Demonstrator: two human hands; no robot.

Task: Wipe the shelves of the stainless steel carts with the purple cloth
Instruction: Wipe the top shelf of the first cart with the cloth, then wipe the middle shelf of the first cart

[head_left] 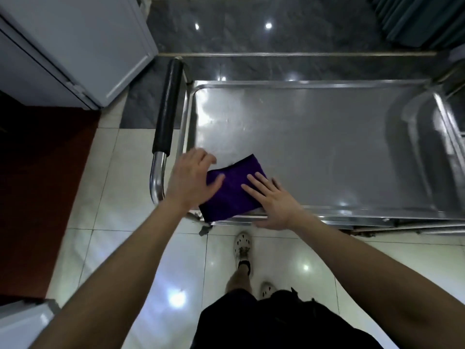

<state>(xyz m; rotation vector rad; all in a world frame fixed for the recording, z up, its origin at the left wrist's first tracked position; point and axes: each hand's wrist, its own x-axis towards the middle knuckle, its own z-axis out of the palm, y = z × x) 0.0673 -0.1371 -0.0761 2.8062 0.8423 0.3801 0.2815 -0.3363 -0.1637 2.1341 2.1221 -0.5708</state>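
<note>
- The left edge of the purple cloth (232, 195) lies under your left hand (191, 180).
- The right end of the cart (314, 147) runs off the frame's right edge.

Steel cart shelf with one purple cloth at its near left corner

The top shelf (327, 147) of the stainless steel cart is a shallow, shiny tray with a raised rim (302, 83) and rounded corners, and its surface mirrors bright patches of light. A folded purple cloth (230, 195) lies flat on it at the near left corner, set at a slant, with its near edge reaching over the front rim. A black-padded handle (167, 107) runs along the shelf's left end. The cart stands on the floor (120, 197), pale glossy tiles on the near side and dark grey stone on the far side.
</note>
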